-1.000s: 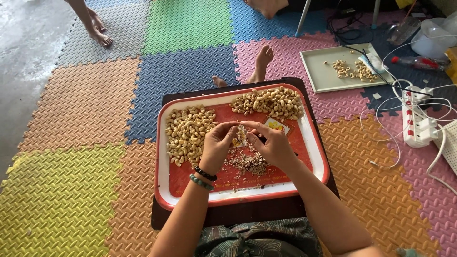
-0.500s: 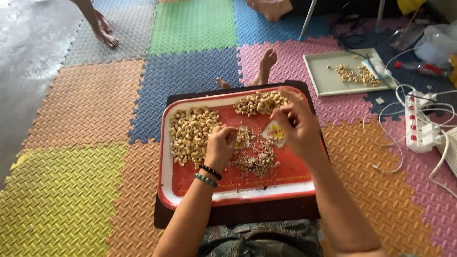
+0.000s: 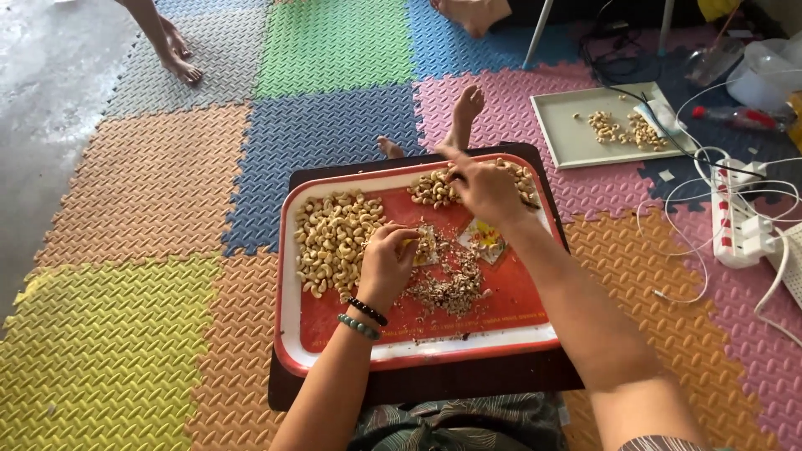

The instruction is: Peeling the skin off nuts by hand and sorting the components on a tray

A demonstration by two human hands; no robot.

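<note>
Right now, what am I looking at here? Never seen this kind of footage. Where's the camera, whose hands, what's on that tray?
There is no machine here. A person sits on a floor of coloured foam mats and wears the camera on the head, so the single view looks down at their own hands.

In front of them is a red tray with a white rim on a dark low board. On the tray lie two heaps of pale cashew nuts, one at the left and one at the far edge, plus a scatter of brownish skins and bits in the middle.

The left hand, with two bead bracelets at the wrist, is curled near the left heap; what it pinches is too small to tell. The right hand reaches into the far heap.

A second grey tray and a power strip sit to the right. Another person's feet show at the top.
</note>
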